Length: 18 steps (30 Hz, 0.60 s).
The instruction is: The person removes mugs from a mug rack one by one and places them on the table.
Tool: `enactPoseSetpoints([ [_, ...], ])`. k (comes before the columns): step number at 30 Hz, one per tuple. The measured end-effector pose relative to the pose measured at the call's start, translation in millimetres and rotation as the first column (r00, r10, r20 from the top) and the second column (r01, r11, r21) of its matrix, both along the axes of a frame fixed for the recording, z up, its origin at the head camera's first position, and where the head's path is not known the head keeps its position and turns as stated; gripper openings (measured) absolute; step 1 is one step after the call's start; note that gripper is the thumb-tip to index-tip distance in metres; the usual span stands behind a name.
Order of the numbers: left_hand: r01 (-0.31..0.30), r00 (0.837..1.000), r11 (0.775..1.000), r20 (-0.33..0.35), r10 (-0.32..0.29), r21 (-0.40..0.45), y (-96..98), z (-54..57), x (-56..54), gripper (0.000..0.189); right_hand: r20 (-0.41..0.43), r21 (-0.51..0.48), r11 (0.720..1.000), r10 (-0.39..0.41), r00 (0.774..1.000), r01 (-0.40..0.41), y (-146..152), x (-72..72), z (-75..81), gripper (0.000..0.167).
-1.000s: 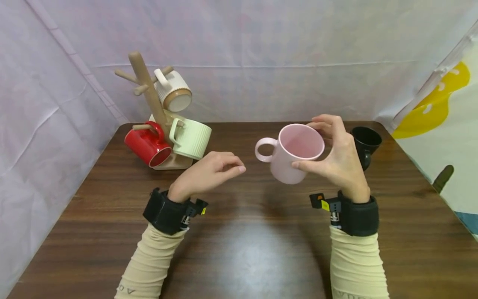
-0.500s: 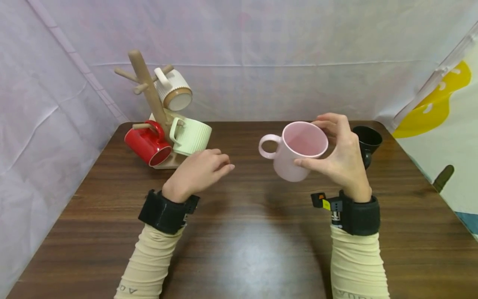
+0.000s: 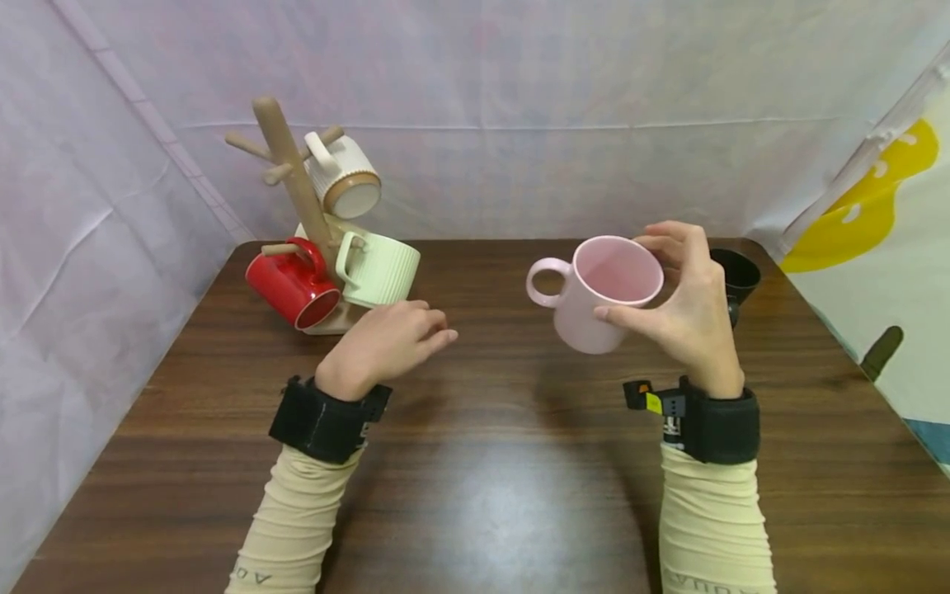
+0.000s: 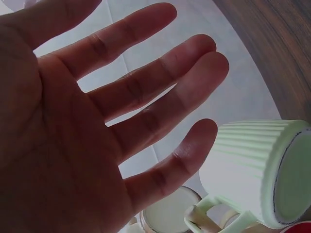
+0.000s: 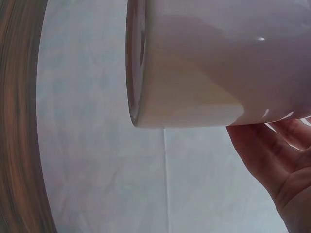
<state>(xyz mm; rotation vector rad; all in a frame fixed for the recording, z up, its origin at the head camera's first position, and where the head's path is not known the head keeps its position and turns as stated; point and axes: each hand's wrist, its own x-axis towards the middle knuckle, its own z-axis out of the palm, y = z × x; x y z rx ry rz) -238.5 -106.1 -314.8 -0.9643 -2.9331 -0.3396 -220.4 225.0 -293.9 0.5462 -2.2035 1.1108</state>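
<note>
My right hand [image 3: 686, 305] grips a pink mug [image 3: 594, 305] by its right side, thumb in front and fingers behind, near the rim. The mug is held above the table, its mouth tipped toward me and its handle pointing left. In the right wrist view the pink mug [image 5: 209, 63] fills the upper right. My left hand [image 3: 386, 342] holds nothing, its fingers loosely extended over the table. Close beyond it a pale green ribbed mug [image 3: 382, 272] hangs on the wooden mug rack [image 3: 300, 190]. In the left wrist view the left hand's fingers [image 4: 160, 107] are spread near that mug.
A red mug [image 3: 293, 285] hangs at the rack's lower left, and a white mug with a tan base [image 3: 345, 177] hangs higher up. A black mug [image 3: 736, 274] stands at the table's back right, partly behind my right hand. A pale curtain [image 3: 519, 107] backs the dark wooden table [image 3: 490, 462].
My right hand has carried the pink mug slightly right and up, covering more of the black mug. My left hand has drawn back left, away from the pink mug.
</note>
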Motion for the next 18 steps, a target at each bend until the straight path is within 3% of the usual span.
enactPoseSetpoints([
  [9,0.021,1.000,1.000,0.005,-0.021,-0.002,1.9,-3.6,-1.2,0.024,-0.010,-0.004,0.995,-0.101,0.995,0.101,9.4,-2.8,-5.8,0.087],
  [18,0.021,1.000,1.000,-0.009,-0.021,-0.008,4.5,-6.9,-0.4,0.025,-0.053,-0.013,0.979,-0.202,0.978,0.202,17.3,-15.4,-15.3,0.086],
])
